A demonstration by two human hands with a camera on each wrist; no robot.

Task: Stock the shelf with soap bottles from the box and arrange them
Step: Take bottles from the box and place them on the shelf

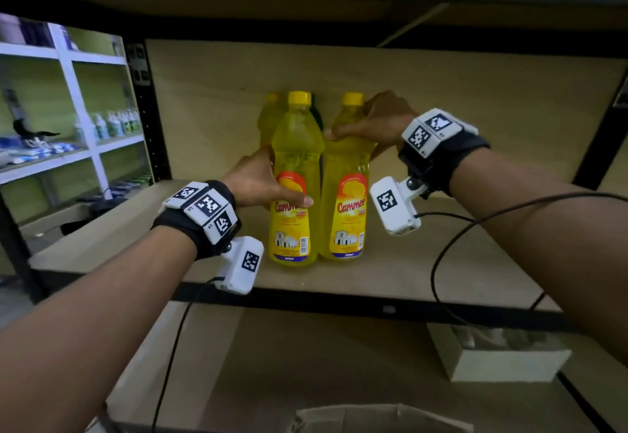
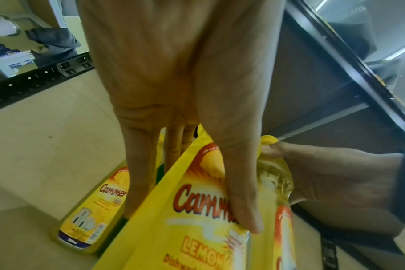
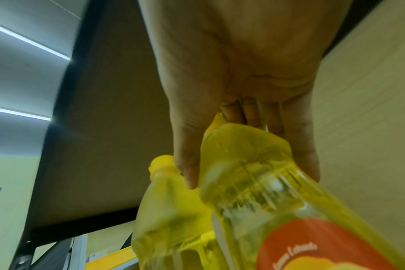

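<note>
The left hand point(image 1: 261, 184) is gripping one soap bottle point(image 1: 295, 187) around its middle, while the right hand point(image 1: 370, 123) is clamping the neighbouring bottle point(image 1: 345, 201) by its shoulder, both standing near the shelf point(image 1: 441, 262) front edge. Nudging either could topple the bottles behind point(image 1: 270, 116).

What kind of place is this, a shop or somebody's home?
Most likely a shop or its stockroom. Matching yellow dish soap bottles stand on a bare wooden shelf in a dark metal rack, an open cardboard box sits below, and white shelving to the left holds rows of other bottles.
</note>
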